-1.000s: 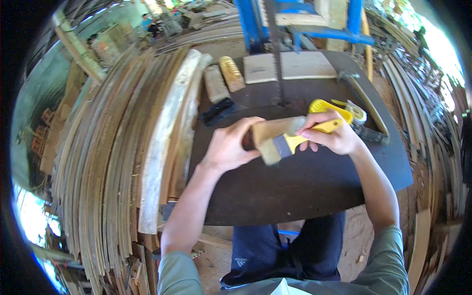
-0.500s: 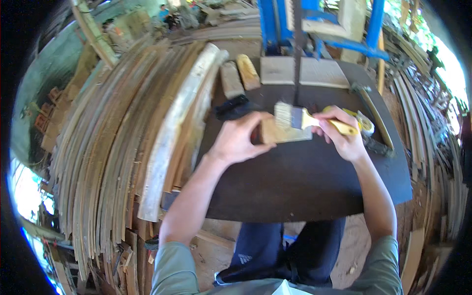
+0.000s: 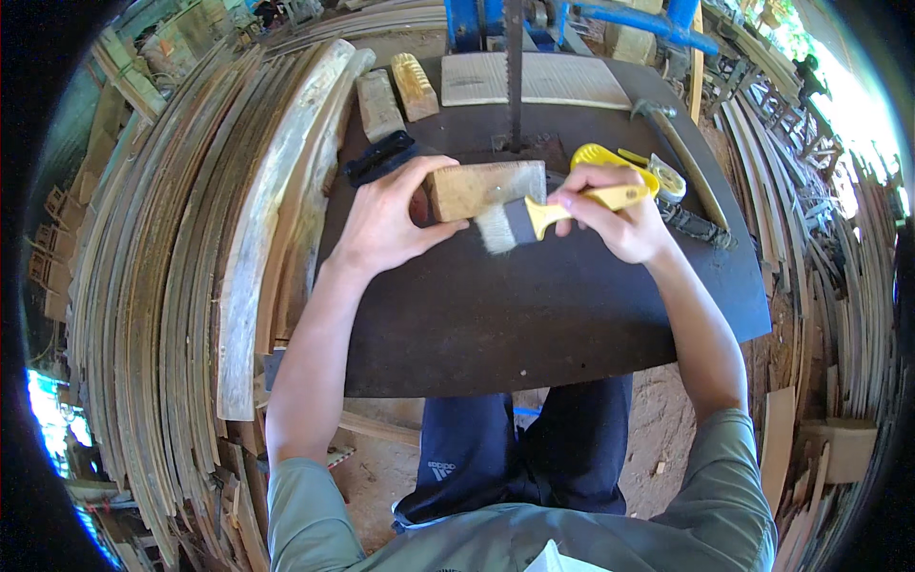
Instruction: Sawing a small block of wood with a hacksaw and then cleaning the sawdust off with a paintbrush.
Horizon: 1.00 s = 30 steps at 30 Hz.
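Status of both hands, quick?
Left hand: closed on the left end of a wooden block.
Right hand: closed on a yellow-handled brush.

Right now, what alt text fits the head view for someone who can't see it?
A person's left hand holds a wooden block and the right hand holds a yellow-handled paintbrush close to it, over a dark table. A hammer lies at right; planks are stacked at left.
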{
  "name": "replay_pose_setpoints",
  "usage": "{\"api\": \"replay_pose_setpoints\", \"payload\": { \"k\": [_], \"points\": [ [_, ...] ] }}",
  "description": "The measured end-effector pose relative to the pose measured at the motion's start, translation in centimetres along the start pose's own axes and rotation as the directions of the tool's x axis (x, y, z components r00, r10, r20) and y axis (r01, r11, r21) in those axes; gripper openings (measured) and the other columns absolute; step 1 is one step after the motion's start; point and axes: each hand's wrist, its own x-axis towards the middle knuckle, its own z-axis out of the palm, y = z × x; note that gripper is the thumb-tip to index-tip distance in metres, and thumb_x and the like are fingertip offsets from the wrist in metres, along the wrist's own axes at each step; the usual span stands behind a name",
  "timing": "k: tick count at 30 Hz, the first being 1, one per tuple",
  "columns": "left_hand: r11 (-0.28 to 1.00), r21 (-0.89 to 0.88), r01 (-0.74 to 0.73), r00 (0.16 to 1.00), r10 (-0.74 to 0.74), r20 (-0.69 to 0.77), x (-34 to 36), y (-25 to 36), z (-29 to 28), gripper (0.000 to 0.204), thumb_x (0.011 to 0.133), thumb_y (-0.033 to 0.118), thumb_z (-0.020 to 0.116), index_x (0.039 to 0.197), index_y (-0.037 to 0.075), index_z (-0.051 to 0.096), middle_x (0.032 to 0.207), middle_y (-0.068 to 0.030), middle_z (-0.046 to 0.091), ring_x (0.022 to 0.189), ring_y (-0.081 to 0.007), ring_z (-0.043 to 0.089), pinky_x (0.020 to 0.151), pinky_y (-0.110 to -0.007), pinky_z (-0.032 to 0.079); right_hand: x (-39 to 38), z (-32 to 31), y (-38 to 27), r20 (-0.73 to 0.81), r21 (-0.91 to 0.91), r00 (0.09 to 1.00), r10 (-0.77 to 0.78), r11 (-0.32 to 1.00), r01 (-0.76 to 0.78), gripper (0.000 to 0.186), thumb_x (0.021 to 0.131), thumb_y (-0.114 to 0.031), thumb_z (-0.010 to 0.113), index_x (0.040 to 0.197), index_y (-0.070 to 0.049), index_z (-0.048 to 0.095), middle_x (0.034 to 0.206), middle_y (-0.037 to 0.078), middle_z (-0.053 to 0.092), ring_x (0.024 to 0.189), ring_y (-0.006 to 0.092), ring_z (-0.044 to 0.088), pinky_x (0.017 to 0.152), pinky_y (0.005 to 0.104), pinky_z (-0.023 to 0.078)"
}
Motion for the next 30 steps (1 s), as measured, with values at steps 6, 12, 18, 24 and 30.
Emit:
{"api": "replay_pose_setpoints", "payload": {
  "k": [6, 12, 18, 24, 30],
  "points": [
    [0.995, -0.068, 0.076, 0.997, -0.074, 0.03, 0.1, -0.3, -0.1, 0.07, 0.074, 0.023, 0.095, 0.135, 0.015, 0.063, 0.107, -0.0065, 0.074, 0.071, -0.015, 0.069, 0.067, -0.03, 0.059, 0.1, -0.6, -1.0, 0.164, -0.03, 0.985, 0.059, 0.998, -0.055, 0.012, 0.104, -0.009, 0.063, 0.109, 0.001, 0.069, 0.09, 0.008, 0.074, 0.087, 0.0095, 0.072, 0.074, 0.0269, 0.057],
    [0.988, -0.056, 0.144, 0.988, -0.141, 0.063, -0.1, -0.4, 0.0, 0.069, 0.074, 0.022, 0.095, 0.135, 0.016, 0.063, 0.101, -0.0049, 0.073, 0.069, -0.0136, 0.067, 0.066, -0.03, 0.059, 0.3, -0.5, -0.2, 0.088, -0.016, 0.995, 0.057, 0.998, -0.056, 0.014, 0.105, -0.012, 0.062, 0.113, -0.001, 0.069, 0.091, 0.007, 0.075, 0.078, 0.0087, 0.07, 0.065, 0.0238, 0.054],
    [0.991, -0.049, 0.123, 0.992, -0.121, 0.044, -0.1, -0.4, 0.2, 0.069, 0.076, 0.024, 0.094, 0.136, 0.017, 0.062, 0.1, -0.005, 0.073, 0.069, -0.014, 0.068, 0.066, -0.029, 0.06, 0.3, -0.9, 0.3, -0.008, -0.064, 0.998, -0.067, 0.996, 0.067, 0.017, 0.107, -0.014, 0.059, 0.117, -0.002, 0.068, 0.091, 0.007, 0.075, 0.077, 0.0084, 0.069, 0.06, 0.0218, 0.05],
    [0.994, -0.033, 0.104, 0.993, -0.102, 0.051, 0.1, -0.5, 0.2, 0.073, 0.076, 0.012, 0.093, 0.141, 0.015, 0.059, 0.091, -0.0058, 0.073, 0.074, -0.0133, 0.071, 0.066, -0.03, 0.059, 0.6, -1.1, 0.1, 0.1, 0.04, 0.993, 0.066, 0.997, -0.07, 0.014, 0.104, -0.013, 0.063, 0.109, -0.001, 0.068, 0.085, 0.007, 0.074, 0.074, 0.0095, 0.069, 0.061, 0.0251, 0.054],
    [0.992, -0.027, 0.127, 0.99, -0.125, 0.062, 0.6, -0.6, -0.3, 0.072, 0.076, 0.013, 0.093, 0.139, 0.013, 0.06, 0.098, -0.0076, 0.075, 0.076, -0.0143, 0.072, 0.07, -0.032, 0.061, 1.0, -1.0, 0.6, -0.006, 0.081, 1.0, 0.021, 0.997, -0.02, 0.012, 0.103, -0.011, 0.064, 0.102, -0.001, 0.068, 0.079, 0.007, 0.073, 0.066, 0.011, 0.068, 0.061, 0.0252, 0.054]
  ]
}}
